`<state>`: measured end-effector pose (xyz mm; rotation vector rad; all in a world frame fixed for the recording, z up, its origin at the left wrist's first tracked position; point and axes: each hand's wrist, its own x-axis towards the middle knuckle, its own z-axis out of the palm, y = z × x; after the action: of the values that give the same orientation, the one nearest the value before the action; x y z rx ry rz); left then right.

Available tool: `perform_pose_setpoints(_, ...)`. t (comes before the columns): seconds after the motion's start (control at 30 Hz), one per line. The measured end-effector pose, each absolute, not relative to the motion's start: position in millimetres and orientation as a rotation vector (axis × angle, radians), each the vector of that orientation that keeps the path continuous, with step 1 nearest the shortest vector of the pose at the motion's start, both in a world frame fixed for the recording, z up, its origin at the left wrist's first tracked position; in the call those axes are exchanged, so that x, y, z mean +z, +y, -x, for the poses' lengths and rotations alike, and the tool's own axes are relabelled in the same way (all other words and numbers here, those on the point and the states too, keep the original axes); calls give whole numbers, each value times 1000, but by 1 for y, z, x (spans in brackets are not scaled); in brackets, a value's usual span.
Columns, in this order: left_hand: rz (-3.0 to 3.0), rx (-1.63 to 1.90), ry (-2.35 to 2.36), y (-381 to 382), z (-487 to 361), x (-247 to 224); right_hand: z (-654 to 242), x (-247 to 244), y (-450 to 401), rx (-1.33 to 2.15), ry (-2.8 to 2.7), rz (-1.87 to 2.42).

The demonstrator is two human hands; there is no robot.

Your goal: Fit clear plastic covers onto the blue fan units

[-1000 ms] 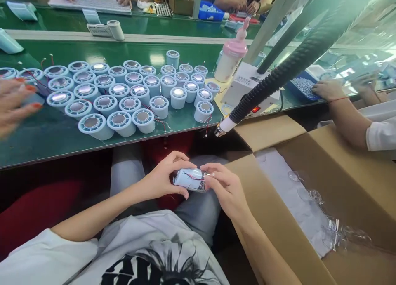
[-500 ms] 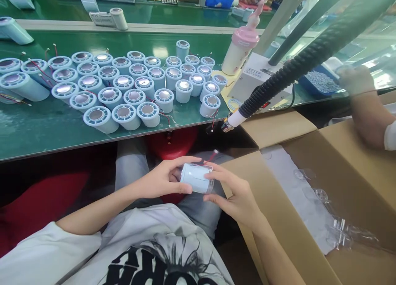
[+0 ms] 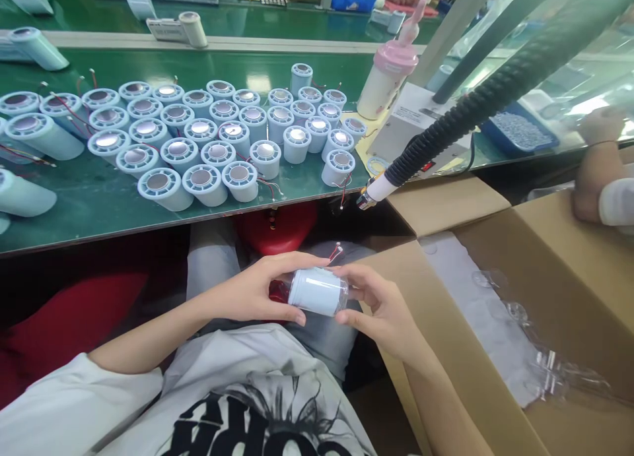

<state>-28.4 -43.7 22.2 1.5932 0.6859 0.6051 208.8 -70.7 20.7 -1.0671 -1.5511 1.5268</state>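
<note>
Blue cylinder (image 3: 317, 291), clamped in the fingers of your left hand (image 3: 260, 286) and right hand (image 3: 384, 309) below the bench edge (image 3: 99, 228), now shows more face, likely easing inspection.

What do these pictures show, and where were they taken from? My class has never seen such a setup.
There is no robot: one camera, worn on a person's head, looks forward and down at two bare hands. The left hand and right hand hold a pale blue cylinder sideways, clear plastic showing at its right end. Thin wires stick up behind it. On the green bench are many similar cylinders and a pink-topped bottle. At right, an open cardboard box holds clear plastic pieces.
</note>
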Motion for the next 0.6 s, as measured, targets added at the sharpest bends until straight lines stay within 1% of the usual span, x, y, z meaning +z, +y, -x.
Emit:
perform_pose_setpoints(0.23, -1673, 606, 702, -43, 29, 22, -206, 20, -70, 1757, -1323, 1061)
perform_pose_setpoints(0.6, -1731, 607, 693, -42, 29, 23, -198, 13, -66, 1936, -1007, 1153)
